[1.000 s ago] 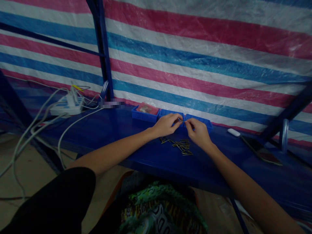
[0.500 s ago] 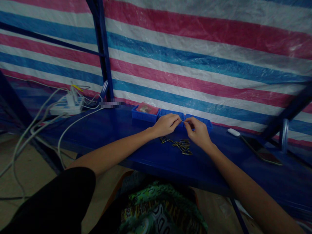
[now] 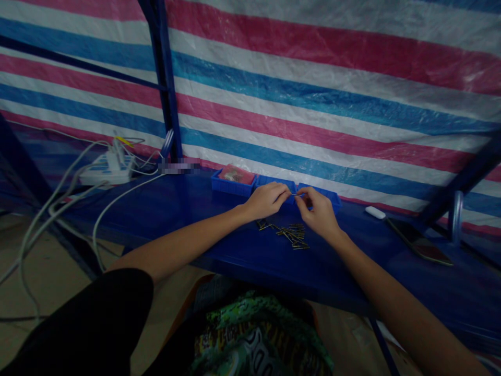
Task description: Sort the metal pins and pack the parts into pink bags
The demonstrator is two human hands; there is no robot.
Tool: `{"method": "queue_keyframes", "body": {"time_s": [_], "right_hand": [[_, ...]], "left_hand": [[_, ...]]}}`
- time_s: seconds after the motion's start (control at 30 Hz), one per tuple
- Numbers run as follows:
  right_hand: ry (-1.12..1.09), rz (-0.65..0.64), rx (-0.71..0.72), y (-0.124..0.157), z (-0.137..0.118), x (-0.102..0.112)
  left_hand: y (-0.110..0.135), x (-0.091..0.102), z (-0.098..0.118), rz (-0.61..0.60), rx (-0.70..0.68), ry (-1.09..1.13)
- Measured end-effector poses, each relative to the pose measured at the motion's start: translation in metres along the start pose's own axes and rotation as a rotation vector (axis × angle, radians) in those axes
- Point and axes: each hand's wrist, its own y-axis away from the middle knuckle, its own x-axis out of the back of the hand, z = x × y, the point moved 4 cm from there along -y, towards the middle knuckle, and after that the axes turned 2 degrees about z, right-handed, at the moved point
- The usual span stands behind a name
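Head view: left hand (image 3: 268, 200) and right hand (image 3: 319, 213) pinch a pin (image 3: 294, 195), probably light and stiff, best held by its ends.

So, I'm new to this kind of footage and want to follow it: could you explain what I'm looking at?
There is no machine here: a person works with two bare hands, seen by one camera worn on the head, looking forward and down.

The left hand and right hand pinch a thin piece between them; its exact nature is too small to tell.

On the blue table below lies a loose pile of thin brass-coloured pieces. Behind the hands stand blue bins, the leftmost holding a reddish packet. A dark phone-like device lies right, a white power strip left.
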Motion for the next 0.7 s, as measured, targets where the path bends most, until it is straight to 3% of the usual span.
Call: {"method": "queue_keyframes", "body": {"time_s": [0.7], "right_hand": [[-0.008,0.018,0.019,-0.0003,-0.0019,0.0014]], "left_hand": [[0.0008,-0.0004,-0.0005,-0.002,0.048,0.030]]}}
